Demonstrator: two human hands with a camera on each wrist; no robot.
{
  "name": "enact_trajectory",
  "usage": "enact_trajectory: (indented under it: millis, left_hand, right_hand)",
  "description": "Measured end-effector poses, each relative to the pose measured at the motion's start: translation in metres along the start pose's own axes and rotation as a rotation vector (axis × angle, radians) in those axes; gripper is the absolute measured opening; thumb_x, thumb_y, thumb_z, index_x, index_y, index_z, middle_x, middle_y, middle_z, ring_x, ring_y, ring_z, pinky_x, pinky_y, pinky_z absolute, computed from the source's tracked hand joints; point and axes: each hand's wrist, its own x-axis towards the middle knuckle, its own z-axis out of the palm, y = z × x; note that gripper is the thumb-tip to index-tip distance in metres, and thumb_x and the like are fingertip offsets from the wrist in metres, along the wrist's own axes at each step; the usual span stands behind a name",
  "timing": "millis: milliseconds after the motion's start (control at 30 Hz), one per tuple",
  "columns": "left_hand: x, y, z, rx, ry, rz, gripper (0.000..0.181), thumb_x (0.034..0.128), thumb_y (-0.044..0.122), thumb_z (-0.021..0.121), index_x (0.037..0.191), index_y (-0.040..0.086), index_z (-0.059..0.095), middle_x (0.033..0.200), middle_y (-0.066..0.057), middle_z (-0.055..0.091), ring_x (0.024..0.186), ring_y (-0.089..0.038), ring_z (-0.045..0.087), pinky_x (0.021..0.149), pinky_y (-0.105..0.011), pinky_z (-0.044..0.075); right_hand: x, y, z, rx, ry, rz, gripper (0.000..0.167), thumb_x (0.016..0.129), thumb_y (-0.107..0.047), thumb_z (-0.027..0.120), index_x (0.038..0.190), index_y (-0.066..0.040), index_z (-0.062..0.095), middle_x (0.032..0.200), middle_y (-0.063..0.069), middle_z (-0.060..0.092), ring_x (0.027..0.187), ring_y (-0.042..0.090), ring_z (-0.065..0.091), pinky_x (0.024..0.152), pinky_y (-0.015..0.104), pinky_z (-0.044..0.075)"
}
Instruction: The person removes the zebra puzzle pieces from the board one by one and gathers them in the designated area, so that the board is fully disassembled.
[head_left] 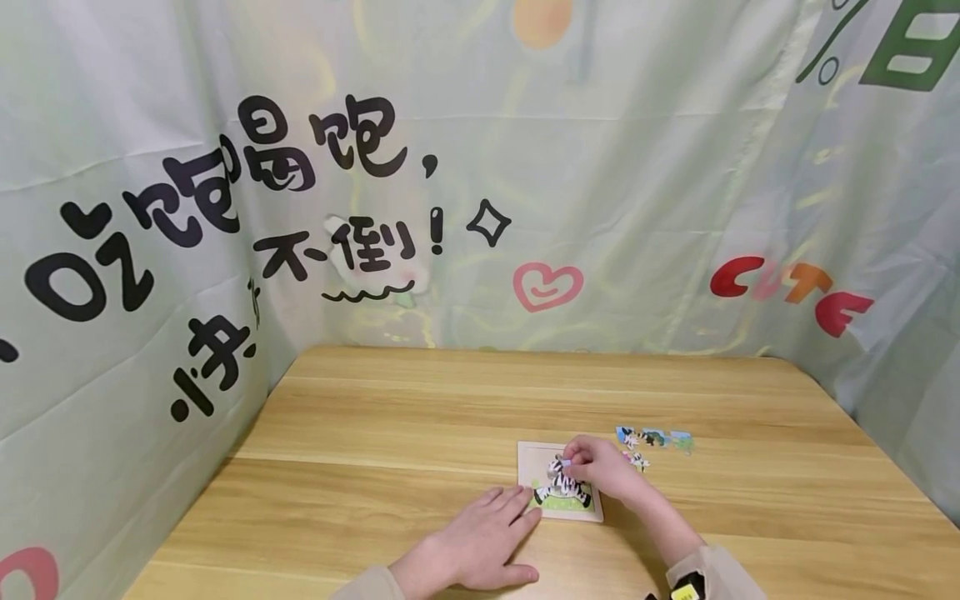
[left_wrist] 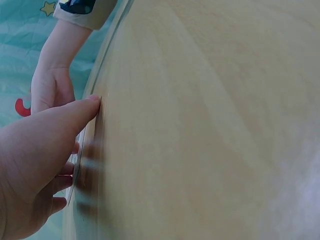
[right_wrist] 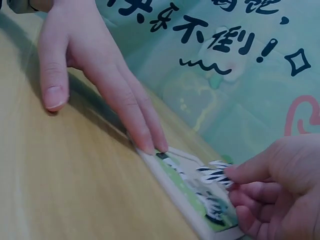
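Observation:
A puzzle board (head_left: 538, 451) with a pale frame lies on the table, its lower part filled with zebra and green grass pieces. My left hand (head_left: 487, 537) rests on the table with its fingers outstretched, the fingertips touching the board's left edge. Over the board, my right hand (head_left: 602, 468) pinches a zebra-striped puzzle piece (right_wrist: 214, 173) between thumb and fingers. The right wrist view shows this piece tilted above the board. In the left wrist view the left hand (left_wrist: 40, 160) hides the board.
Several loose puzzle pieces (head_left: 654, 438) lie on the wooden table (head_left: 375, 417) just right of the board, some partly behind the right hand. A printed curtain (head_left: 637, 183) hangs around the table's back and sides.

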Motion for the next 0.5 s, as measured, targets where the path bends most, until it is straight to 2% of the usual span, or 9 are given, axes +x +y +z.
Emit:
enact_trajectory:
  millis: [200,333,500]
  left_hand:
    - [-0.001,0.002,0.0,0.013,0.013,0.0,0.074,0.0897,0.065,0.031,0.143,0.014,0.036,0.149,-0.01,0.029,0.136,-0.022,0.027,0.108,-0.036,0.027]
    - [-0.001,0.002,0.0,0.022,0.02,-0.001,0.074,0.0898,0.065,0.031,0.143,0.014,0.036,0.148,-0.01,0.03,0.136,-0.022,0.027,0.108,-0.036,0.027]
    - [-0.001,0.003,0.001,0.025,0.017,0.0,0.074,0.09,0.065,0.03,0.143,0.014,0.036,0.149,-0.01,0.029,0.136,-0.022,0.027,0.108,-0.036,0.026]
  right_hand:
    - [-0.007,0.004,-0.005,0.057,0.131,0.068,0.014,0.077,-0.001,0.069,0.09,0.001,0.062,0.071,0.002,0.059,0.064,0.014,0.052,0.054,0.023,0.044]
    - [-0.013,0.012,-0.02,0.095,0.161,0.096,0.016,0.077,0.0,0.069,0.091,0.005,0.061,0.071,0.003,0.059,0.062,0.015,0.053,0.051,0.024,0.046]
    - [-0.023,0.026,-0.047,0.101,0.172,0.118,0.02,0.08,-0.001,0.067,0.096,0.008,0.058,0.075,0.004,0.059,0.064,0.015,0.054,0.053,0.025,0.047]
